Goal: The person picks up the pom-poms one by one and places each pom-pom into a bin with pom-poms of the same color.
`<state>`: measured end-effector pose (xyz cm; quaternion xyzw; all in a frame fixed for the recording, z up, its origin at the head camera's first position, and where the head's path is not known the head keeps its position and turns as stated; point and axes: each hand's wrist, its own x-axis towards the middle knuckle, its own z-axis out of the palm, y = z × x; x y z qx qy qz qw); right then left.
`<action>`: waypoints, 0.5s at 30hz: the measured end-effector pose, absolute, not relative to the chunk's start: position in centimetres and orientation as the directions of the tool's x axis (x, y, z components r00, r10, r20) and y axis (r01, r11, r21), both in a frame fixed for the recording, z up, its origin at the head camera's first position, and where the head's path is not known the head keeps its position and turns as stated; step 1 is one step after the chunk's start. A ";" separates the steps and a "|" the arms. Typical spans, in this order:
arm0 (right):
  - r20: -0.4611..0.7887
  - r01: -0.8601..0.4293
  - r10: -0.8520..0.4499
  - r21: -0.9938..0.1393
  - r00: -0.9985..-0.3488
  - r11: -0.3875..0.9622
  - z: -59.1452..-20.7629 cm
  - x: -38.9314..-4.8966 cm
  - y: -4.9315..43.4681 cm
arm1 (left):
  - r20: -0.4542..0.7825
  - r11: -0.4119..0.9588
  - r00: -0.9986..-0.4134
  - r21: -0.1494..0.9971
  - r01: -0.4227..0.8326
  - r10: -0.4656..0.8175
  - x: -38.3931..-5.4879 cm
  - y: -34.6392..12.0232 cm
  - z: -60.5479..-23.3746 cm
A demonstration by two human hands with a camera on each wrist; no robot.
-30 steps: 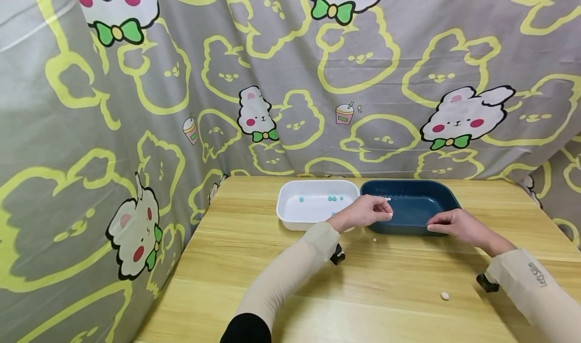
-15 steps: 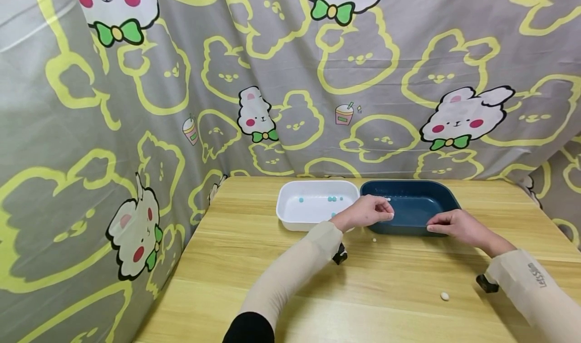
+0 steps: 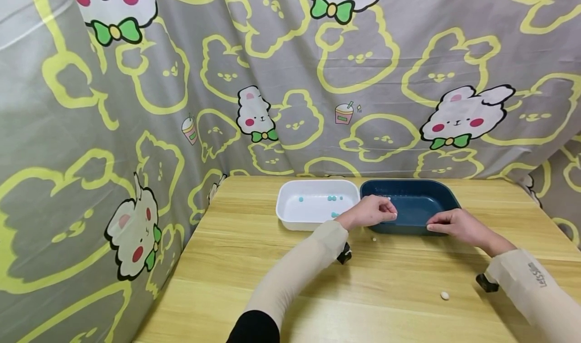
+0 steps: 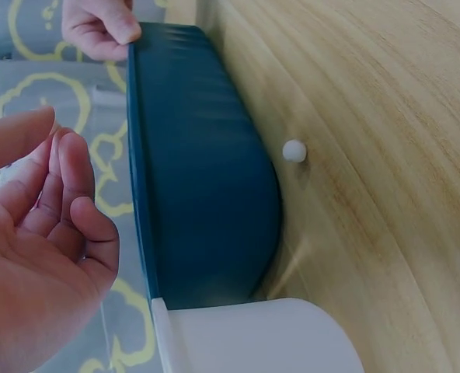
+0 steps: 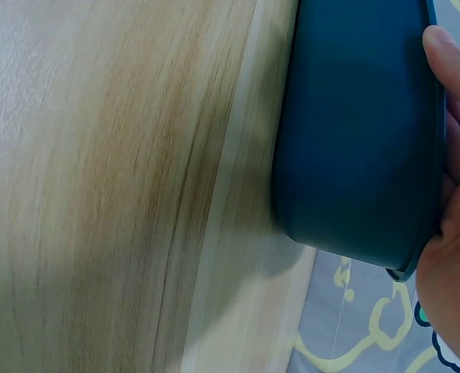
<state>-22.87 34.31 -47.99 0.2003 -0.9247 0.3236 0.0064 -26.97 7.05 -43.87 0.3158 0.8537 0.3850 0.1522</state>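
My left hand (image 3: 372, 210) hovers over the near left part of the dark blue tub (image 3: 419, 227). Thumb and forefinger meet in a pinch, with a small white ball (image 3: 395, 216) barely showing at their tips; in the left wrist view the fingers mostly hide it. My right hand (image 3: 460, 225) grips the tub's near right rim, thumb outside and fingers inside, as the right wrist view shows. Another white ball (image 3: 389, 198) lies inside the tub, partly behind the left hand. One more small white ball (image 4: 294, 151) rests on the table before the tub.
A white tub (image 3: 290, 224) with several turquoise balls (image 3: 332, 198) stands against the blue tub's left side. A larger white oval piece (image 3: 445, 295) lies nearer on the wooden table (image 3: 218, 282). A patterned curtain (image 3: 281, 70) hangs behind and to the left.
My left hand has shifted slightly to the right over the blue tub, still pinching. My right hand has stayed on the rim.
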 end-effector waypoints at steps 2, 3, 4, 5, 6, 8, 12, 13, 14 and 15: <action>0.141 -0.373 -0.366 -0.600 -0.920 0.708 -48.0 -22.9 34.3 | -0.018 0.508 -0.755 0.750 0.424 0.656 -27.0 7.2 -44.0; 0.139 -0.372 -0.366 -0.601 -0.920 0.707 -48.0 -22.9 34.4 | -0.018 0.509 -0.754 0.748 0.426 0.657 -27.0 7.2 -44.1; 0.138 -0.371 -0.365 -0.602 -0.921 0.708 -48.0 -22.9 34.4 | -0.020 0.510 -0.753 0.747 0.426 0.658 -27.0 7.3 -44.1; 0.137 -0.371 -0.366 -0.600 -0.921 0.709 -48.0 -22.9 34.4 | -0.023 0.512 -0.752 0.746 0.425 0.658 -26.9 7.3 -44.2; 0.136 -0.369 -0.365 -0.600 -0.921 0.709 -48.0 -22.8 34.4 | -0.024 0.513 -0.752 0.745 0.427 0.659 -26.9 7.4 -44.2; 0.136 -0.369 -0.364 -0.599 -0.922 0.711 -48.0 -22.8 34.3 | -0.032 0.521 -0.755 0.743 0.420 0.655 -26.8 7.5 -44.3; 0.144 -0.376 -0.366 -0.595 -0.919 0.710 -47.9 -22.7 34.2 | -0.036 0.531 -0.760 0.736 0.419 0.649 -26.8 7.6 -44.3; 0.145 -0.377 -0.366 -0.593 -0.919 0.712 -47.9 -22.7 34.2 | -0.035 0.535 -0.760 0.732 0.422 0.648 -26.9 7.7 -44.3; 0.145 -0.376 -0.365 -0.591 -0.920 0.713 -47.9 -22.7 34.3 | -0.034 0.538 -0.759 0.726 0.428 0.650 -26.9 7.8 -44.4; 0.143 -0.376 -0.365 -0.590 -0.920 0.714 -47.9 -22.7 34.3 | -0.036 0.540 -0.758 0.723 0.430 0.651 -26.9 7.8 -44.4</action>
